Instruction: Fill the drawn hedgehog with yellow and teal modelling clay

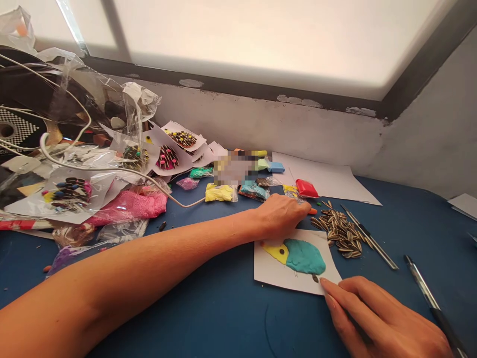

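My left hand (281, 217) reaches across the table just beyond a small white card, its fingers curled. A small orange piece (312, 211) shows by its fingertips; whether they hold it is hidden. On the card (268, 276), a yellow clay head (274, 252) with a dark eye joins a teal clay body (305, 256). A small dark bit (315, 278) lies below the body. My right hand (387, 318) has its thumb and index finger close together at the card's lower right corner, which they cover. Striped sunflower seeds (341, 231) form a pile right of my left hand.
A thin metal tool (368, 236) and a pen (423, 283) lie right. Behind are clay packets, one yellow (219, 192), one red (306, 188), and a white sheet (331, 184). Seed-decorated cards (167, 158), plastic bags, a pink cloth (128, 206) and a white cable (112, 169) crowd the left.
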A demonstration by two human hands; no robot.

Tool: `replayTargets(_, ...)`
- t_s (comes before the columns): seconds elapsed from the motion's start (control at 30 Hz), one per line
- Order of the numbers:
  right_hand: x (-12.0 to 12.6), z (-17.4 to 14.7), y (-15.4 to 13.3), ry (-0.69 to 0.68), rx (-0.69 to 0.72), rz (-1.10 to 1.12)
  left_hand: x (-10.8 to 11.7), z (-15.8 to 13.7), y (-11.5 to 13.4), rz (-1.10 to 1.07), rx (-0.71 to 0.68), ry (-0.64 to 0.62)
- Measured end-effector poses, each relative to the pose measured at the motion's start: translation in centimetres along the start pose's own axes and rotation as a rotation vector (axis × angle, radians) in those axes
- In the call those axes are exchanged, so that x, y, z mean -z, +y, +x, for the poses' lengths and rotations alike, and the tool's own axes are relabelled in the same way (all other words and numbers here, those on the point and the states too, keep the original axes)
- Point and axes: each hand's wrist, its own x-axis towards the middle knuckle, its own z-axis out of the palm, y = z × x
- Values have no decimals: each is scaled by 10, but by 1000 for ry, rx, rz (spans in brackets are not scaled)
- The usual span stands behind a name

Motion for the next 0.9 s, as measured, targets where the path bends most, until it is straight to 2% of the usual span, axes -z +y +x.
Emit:
replayTargets(0.2, 2, 3, -1, -36, 47, -18, -1, -1, 0, 17, -8, 10)
replayTargets(0.43, 1, 4, -2, 9, -40, 18, 0, -1, 0, 28, -12, -2)
replayTargets(0.57, 1, 5, -1, 19, -76, 23, 3, -1, -1, -43, 49, 20)
replayTargets(0.67, 0, 5, -1, -4, -89, 52, 8, 0, -4, -163, 107, 41)
replayTargets(0.77, 1, 7, -1, 29, -140, 126, 17, 3, -7, -312, 124, 82)
replayTargets(0.83, 4, 11, 0, 70, -220, 190, 27, 4, -7, -511, 145, 119)
replayTargets(0.9, 11, 16, 3, 94, -343, 260, 39, 4, -3, -840, 160, 99)
